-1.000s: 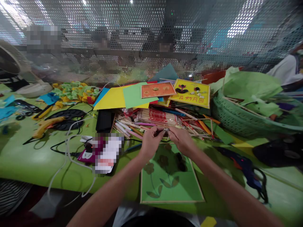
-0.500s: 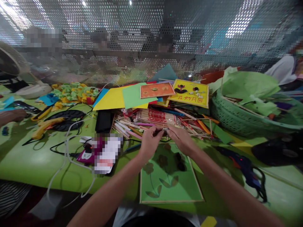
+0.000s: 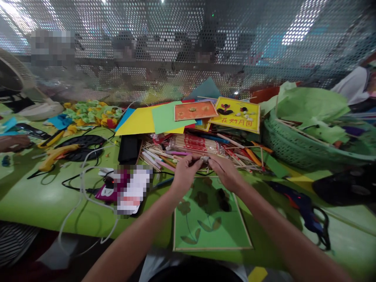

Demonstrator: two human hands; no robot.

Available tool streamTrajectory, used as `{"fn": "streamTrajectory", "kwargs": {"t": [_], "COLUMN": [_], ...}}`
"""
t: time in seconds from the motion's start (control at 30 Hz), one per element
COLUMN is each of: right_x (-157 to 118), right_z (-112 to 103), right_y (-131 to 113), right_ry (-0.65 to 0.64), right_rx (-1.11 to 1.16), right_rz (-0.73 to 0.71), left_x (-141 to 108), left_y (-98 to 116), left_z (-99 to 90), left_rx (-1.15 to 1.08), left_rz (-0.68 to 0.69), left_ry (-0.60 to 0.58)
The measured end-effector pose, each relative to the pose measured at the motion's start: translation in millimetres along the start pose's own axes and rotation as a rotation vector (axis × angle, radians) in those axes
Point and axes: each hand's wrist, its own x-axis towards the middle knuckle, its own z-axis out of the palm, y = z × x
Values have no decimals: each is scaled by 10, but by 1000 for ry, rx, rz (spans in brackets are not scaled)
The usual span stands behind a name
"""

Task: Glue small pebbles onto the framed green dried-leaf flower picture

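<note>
My left hand (image 3: 186,171) and my right hand (image 3: 223,171) meet just beyond the far edge of a green card (image 3: 217,235). Between their fingertips is a small whitish lump (image 3: 205,159), pinched from both sides. The green card lies flat, framed with thin sticks, and carries brownish flower and leaf shapes; a dark shape sits near its upper right. Past my hands lies a pile of pens and wooden sticks (image 3: 194,144). Behind it an orange framed card (image 3: 195,111) rests beside a yellow framed card (image 3: 237,116).
Green baskets (image 3: 311,149) stand at the right, above a dark blue glue gun (image 3: 307,205). At left are a yellow glue gun (image 3: 55,156), a magenta power strip (image 3: 113,190) with trailing cables, a phone (image 3: 135,192) and a fan (image 3: 32,94). Another person's hand (image 3: 14,143) is at far left.
The whitish lump shows a little more between my fingertips. My hands stay in nearly the same place, and the other person's hand at far left has shifted slightly.
</note>
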Motion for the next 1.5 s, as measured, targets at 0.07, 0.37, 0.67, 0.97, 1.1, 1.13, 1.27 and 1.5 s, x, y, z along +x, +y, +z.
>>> {"fn": "streamTrajectory", "kwargs": {"t": [0.07,0.37,0.67,0.97,1.1,1.13,1.27,1.5], "right_x": [4,20,5,17,20,19,7,26], "right_z": [-8,60,41,8,17,20,23,15], "right_y": [-10,6,29,46,41,42,59,88], "right_ry": [-13,27,18,-25,-8,-5,2,11], "right_rx": [-31,-285,-97,-89,-259,-278,-257,107], "right_rz": [3,29,1,23,7,7,18,17], "left_x": [6,-27,0,0,-4,-4,5,0], "left_y": [-3,-62,-29,-10,-50,-61,-89,44], "left_z": [0,23,16,7,4,3,7,10], "left_rx": [18,265,44,29,177,191,117,-63], "left_rz": [14,133,16,1,81,90,45,-87], "left_ry": [-7,68,16,12,41,44,22,48]}}
